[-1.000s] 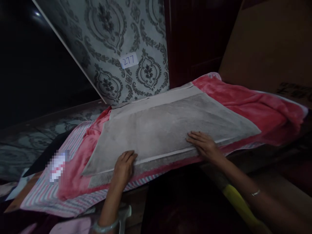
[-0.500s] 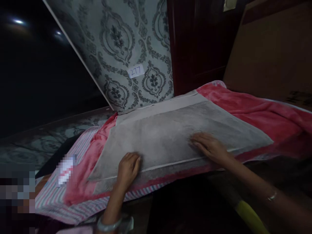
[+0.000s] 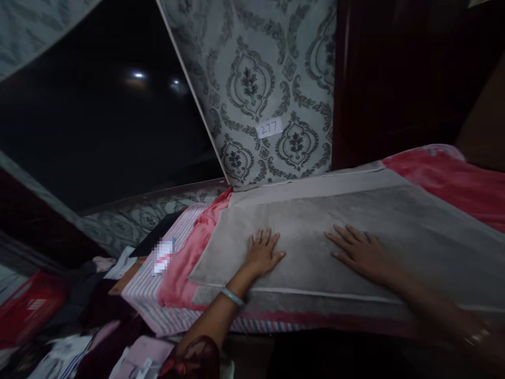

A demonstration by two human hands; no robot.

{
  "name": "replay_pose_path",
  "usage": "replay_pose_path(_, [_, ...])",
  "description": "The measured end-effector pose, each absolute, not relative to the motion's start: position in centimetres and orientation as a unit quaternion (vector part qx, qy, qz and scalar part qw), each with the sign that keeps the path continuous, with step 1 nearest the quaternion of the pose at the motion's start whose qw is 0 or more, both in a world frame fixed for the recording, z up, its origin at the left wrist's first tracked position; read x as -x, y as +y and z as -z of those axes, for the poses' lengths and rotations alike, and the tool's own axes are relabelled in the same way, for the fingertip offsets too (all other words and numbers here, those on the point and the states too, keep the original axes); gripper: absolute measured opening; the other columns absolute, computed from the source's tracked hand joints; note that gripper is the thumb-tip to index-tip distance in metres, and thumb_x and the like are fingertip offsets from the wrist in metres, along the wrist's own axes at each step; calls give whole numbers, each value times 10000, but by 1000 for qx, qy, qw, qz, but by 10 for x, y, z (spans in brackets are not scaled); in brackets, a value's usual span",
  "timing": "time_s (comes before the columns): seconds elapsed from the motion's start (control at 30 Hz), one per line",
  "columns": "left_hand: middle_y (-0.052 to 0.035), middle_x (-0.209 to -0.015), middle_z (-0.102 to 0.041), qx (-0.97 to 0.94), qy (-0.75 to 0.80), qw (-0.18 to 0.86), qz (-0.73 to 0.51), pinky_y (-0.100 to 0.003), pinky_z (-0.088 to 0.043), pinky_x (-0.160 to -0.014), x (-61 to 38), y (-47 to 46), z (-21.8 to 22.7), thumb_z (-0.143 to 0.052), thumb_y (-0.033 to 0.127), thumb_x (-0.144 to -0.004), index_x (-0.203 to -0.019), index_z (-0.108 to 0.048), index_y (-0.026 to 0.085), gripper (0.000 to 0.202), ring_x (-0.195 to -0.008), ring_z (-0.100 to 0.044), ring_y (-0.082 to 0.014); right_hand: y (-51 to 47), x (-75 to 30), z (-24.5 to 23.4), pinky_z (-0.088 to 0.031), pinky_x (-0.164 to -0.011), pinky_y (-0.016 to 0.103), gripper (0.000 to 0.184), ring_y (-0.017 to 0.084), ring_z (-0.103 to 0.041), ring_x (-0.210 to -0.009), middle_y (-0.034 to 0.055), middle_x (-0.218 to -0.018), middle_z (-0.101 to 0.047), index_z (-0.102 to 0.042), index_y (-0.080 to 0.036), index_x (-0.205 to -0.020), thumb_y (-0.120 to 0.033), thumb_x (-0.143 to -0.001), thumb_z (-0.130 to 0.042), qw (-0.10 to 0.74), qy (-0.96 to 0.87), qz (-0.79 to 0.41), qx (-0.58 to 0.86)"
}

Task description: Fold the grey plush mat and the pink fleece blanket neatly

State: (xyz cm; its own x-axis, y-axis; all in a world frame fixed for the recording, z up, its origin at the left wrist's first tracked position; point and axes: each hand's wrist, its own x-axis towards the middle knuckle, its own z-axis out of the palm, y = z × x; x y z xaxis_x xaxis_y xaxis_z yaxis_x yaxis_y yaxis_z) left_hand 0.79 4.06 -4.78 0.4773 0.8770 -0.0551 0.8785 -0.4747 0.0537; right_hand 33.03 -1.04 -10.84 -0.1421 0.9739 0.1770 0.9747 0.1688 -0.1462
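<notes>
A grey cloth (image 3: 379,216) lies spread flat on a pink blanket (image 3: 445,179) over a striped sheet (image 3: 165,305). My left hand (image 3: 262,253) rests palm down on the grey cloth near its left end, fingers stretched out. My right hand (image 3: 361,251) lies flat on the cloth a little to the right, fingers spread. Neither hand holds anything. A bangle sits on my left wrist.
A patterned grey panel (image 3: 272,84) with a paper tag reading 277 (image 3: 269,128) leans upright behind the cloth. A dark glossy surface (image 3: 98,121) fills the left. Clothes and a red item (image 3: 27,310) lie piled at the lower left. Dark wood (image 3: 394,79) stands at the back right.
Both hands have slid from the cloth's near edge further onto it and now lie flat. The view has swung to the left.
</notes>
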Motion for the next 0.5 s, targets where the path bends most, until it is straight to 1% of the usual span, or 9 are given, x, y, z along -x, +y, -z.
replay_pose_path(0.1, [-50, -1694, -171, -831, 556, 20, 13, -660, -104, -1217, 15, 69, 37, -290, 623, -967, -1591, -258, 314, 697, -1559, -120, -334, -7, -331, 114, -244, -1151, 692, 726, 384, -235, -1506, 30, -1642, -296, -400, -389, -1547, -742, -929, -254, 128, -755, 5, 643])
replay_pose_path(0.2, [-54, -1681, -229, -767, 642, 0, 9, -631, -127, -1225, 51, 104, 29, -262, 589, -976, -1579, -305, 288, 676, -1549, -166, -329, -6, -330, 116, -250, -1159, 680, 723, 371, -245, -1505, 20, -1643, -286, -399, -392, -1547, -734, -928, -251, 128, -753, 5, 645])
replay_pose_path(0.27, [-52, -1680, -237, -720, 693, 4, 5, -618, -165, -1222, 75, 125, 26, -244, 579, -976, -1573, -318, 281, 671, -1545, -185, -322, -6, -329, 117, -256, -1161, 674, 714, 364, -248, -1505, 14, -1641, -281, -400, -395, -1546, -725, -930, -255, 122, -751, 3, 649])
replay_pose_path(0.33, [-66, -1680, -236, -684, 729, 14, 2, -636, -231, -1193, 93, 142, 24, -241, 566, -975, -1573, -316, 272, 670, -1532, -219, -343, -5, -329, 120, -262, -1158, 676, 701, 364, -249, -1504, 7, -1640, -278, -406, -400, -1542, -715, -933, -259, 121, -750, 10, 650])
replay_pose_path(0.4, [-98, -1671, -254, -665, 747, 16, -2, -668, -275, -1156, 103, 156, 22, -253, 545, -973, -1570, -317, 250, 669, -1510, -261, -377, -4, -330, 122, -274, -1153, 678, 690, 367, -257, -1500, 6, -1633, -295, -423, -403, -1532, -710, -934, -270, 131, -751, 23, 647])
replay_pose_path(0.43, [-104, -1668, -262, -663, 749, 13, -5, -678, -275, -1150, 105, 163, 21, -265, 533, -973, -1567, -320, 244, 663, -1505, -267, -386, -3, -330, 123, -279, -1151, 677, 685, 367, -261, -1498, 8, -1629, -306, -429, -405, -1528, -710, -935, -275, 138, -751, 29, 645])
replay_pose_path(0.5, [-79, -1672, -263, -673, 740, 7, -12, -661, -237, -1178, 106, 177, 18, -288, 507, -974, -1564, -319, 259, 640, -1518, -242, -364, -3, -331, 123, -286, -1148, 676, 681, 369, -271, -1494, 14, -1622, -323, -434, -411, -1523, -719, -933, -289, 148, -753, 28, 641])
